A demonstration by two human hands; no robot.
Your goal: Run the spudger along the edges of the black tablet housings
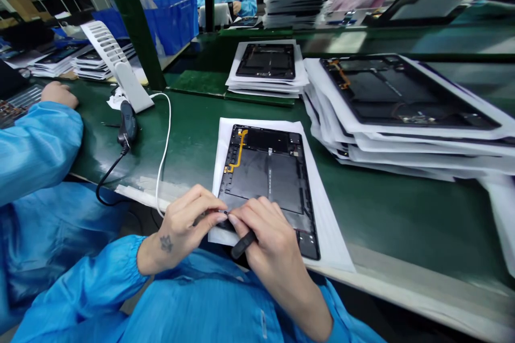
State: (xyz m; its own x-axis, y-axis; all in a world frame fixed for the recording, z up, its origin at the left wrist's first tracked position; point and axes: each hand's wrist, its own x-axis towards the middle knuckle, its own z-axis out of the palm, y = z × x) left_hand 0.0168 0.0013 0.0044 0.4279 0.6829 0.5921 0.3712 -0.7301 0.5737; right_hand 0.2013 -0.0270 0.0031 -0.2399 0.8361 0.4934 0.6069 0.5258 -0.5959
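In front of me a black tablet housing [261, 179] lies on a white sheet [330, 236], its inside facing up. A yellow-orange flex cable [240, 153] runs along its upper left. My left hand [189, 220] pinches at the housing's lower left corner; what is between its fingertips is too small to make out. My right hand [269, 230] is closed around a tool with a black handle [243, 245], its fingertips meeting the left ones at that corner. The tool's tip is hidden by the fingers.
Sheet-separated housings are stacked at the right [406, 134] and behind mine [267, 72]. To the left stand a white slotted stand [120, 69], a black corded device [127, 123] and a white cable [164, 144]. A co-worker's arm [40, 139] rests at far left.
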